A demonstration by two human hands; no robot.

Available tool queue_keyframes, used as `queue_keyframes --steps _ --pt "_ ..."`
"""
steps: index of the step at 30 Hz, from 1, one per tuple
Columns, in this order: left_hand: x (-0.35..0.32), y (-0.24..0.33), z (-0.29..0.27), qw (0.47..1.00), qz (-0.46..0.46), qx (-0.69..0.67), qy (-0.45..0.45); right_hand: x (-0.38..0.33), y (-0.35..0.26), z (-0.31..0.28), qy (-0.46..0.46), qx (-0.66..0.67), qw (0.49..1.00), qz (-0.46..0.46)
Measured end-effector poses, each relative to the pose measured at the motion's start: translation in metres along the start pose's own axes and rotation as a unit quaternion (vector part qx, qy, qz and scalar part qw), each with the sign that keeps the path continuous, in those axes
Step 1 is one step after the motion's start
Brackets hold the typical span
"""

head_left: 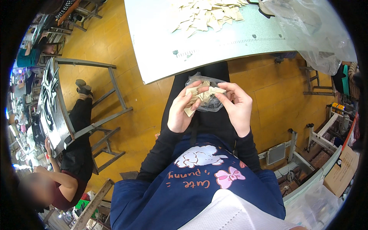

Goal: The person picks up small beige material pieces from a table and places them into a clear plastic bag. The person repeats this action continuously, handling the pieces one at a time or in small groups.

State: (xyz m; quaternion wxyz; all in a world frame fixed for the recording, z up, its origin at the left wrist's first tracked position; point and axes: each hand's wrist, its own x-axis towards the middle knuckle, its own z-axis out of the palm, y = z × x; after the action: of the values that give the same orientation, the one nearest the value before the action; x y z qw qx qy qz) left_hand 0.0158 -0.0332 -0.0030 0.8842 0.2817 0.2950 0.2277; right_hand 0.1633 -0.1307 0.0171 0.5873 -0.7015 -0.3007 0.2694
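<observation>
Above my lap, my left hand (181, 111) holds a bunch of small cream fabric pieces (190, 100), its fingers curled around them. My right hand (235, 105) pinches one cream piece (217, 91) between thumb and forefinger, close to the left hand. A clear plastic bag (214, 106) rests on my lap behind and beneath both hands, with more cream pieces (206, 97) seen at its mouth. On the pale table (153, 57) ahead lies a loose heap of similar cream pieces (209, 17).
Large clear plastic sheeting (310, 30) drapes over the table's right corner. At left, a co-worker (69, 184) sits by a metal-framed table (57, 103) bearing black strips. Metal stools (109, 149) stand on the yellow tiled floor. A cardboard box (341, 170) is at lower right.
</observation>
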Motion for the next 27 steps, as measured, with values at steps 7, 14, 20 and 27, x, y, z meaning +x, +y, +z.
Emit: queue_keyframes --steps 7,14,20,27 --pt "-0.005 0.003 -0.018 0.999 -0.033 -0.01 -0.03 0.001 0.003 0.008 -0.138 -0.148 0.977 -0.067" --pt "-0.005 -0.002 -0.02 0.997 -0.068 -0.01 -0.045 0.004 -0.009 0.01 -0.19 -0.098 0.973 -0.086" --pt "-0.007 0.0 -0.016 0.993 -0.068 0.074 -0.068 0.005 -0.003 0.007 -0.206 -0.122 0.96 -0.143" --pt "-0.01 0.008 -0.019 0.986 -0.077 0.002 -0.146 0.005 0.001 0.006 -0.169 -0.055 0.965 -0.195"
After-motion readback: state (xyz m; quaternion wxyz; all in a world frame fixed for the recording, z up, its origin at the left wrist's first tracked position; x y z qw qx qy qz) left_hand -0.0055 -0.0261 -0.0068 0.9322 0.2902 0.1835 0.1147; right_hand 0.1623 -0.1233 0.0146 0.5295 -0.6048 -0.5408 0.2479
